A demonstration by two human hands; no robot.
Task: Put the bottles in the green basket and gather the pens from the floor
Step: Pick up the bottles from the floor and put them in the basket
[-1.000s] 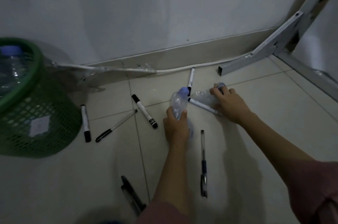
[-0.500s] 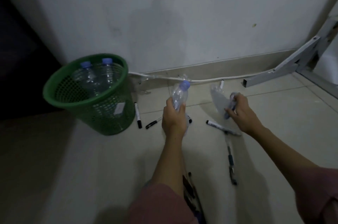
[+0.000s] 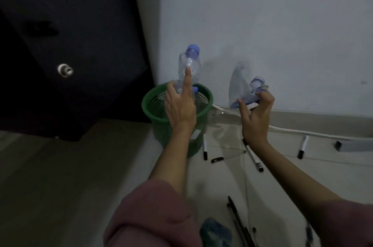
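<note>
My left hand (image 3: pixel 179 105) grips a clear plastic bottle (image 3: pixel 188 65) with a blue cap, held upright just above the green basket (image 3: pixel 150 103). My right hand (image 3: pixel 255 115) holds a second clear, crumpled bottle (image 3: pixel 240 85) by its blue-capped end, to the right of the basket and above the floor. Another blue cap shows inside the basket behind my left hand. Several black-and-white pens lie on the tiled floor: one (image 3: pixel 204 148) beside the basket, one (image 3: pixel 253 158) under my right wrist, one (image 3: pixel 302 145) further right, and dark pens (image 3: pixel 238 220) near my body.
A dark cabinet or door (image 3: pixel 70 44) fills the left. A white wall (image 3: pixel 282 24) with a skirting board and a white cable (image 3: pixel 302 130) runs behind. A grey metal bracket end (image 3: pixel 343 144) lies at the right. A blue object (image 3: pixel 216 232) sits at the bottom.
Both hands rose from the floor with their bottles and swung left toward the basket. The view turned left and up; my left bottle now hangs over the basket's rim.
</note>
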